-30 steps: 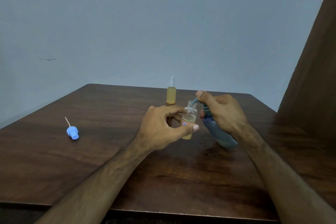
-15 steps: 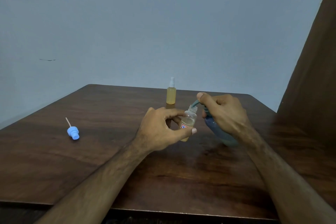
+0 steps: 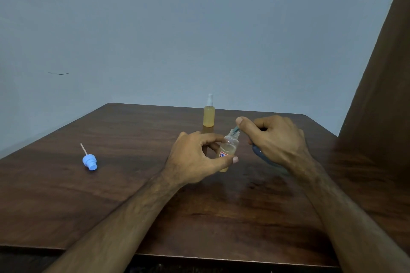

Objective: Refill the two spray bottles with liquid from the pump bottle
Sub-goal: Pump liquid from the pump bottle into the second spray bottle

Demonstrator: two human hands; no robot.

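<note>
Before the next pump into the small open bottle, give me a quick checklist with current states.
1. Small clear open-necked bottle held by left hand: ok.
2. Teal pump nozzle at the bottle's mouth: ok.
3. Right hand grip on blue pump bottle, thumb on top: ok.
4. Room left in bottle: ok, partly filled.
5. Blue spray cap within reach on wooden table: ok.
6. Drips: cannot tell.

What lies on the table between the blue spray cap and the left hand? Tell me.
Nothing: in the head view only bare wooden table runs from the blue spray cap to the left hand, which grips the open small bottle.
</note>
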